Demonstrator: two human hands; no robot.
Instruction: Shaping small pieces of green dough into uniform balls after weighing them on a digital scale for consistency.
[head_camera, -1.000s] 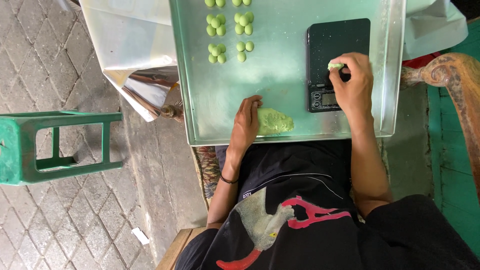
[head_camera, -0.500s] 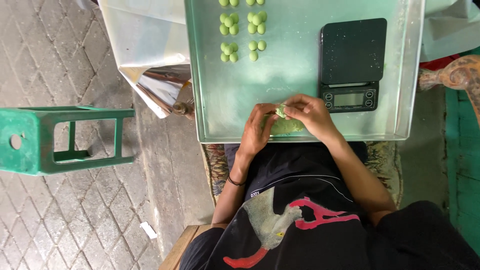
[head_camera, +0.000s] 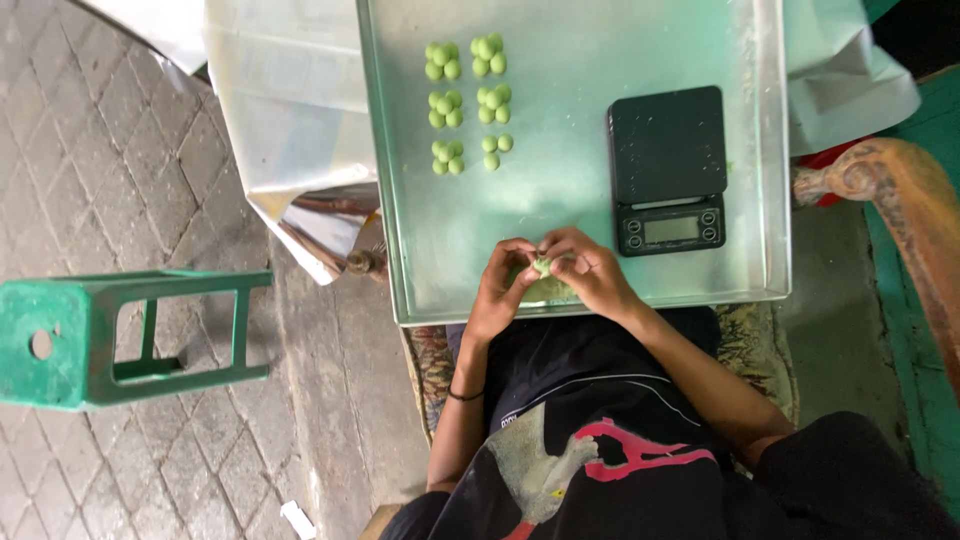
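Two hands, left hand (head_camera: 500, 290), right hand (head_camera: 590, 272), pinching soft green dough (head_camera: 543, 268), shiny metal tray (head_camera: 560, 190).

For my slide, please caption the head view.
Both hands pinch green dough over a metal tray.

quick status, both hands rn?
Left hand: fingers closed on the green dough piece.
Right hand: pinching the same green dough piece.
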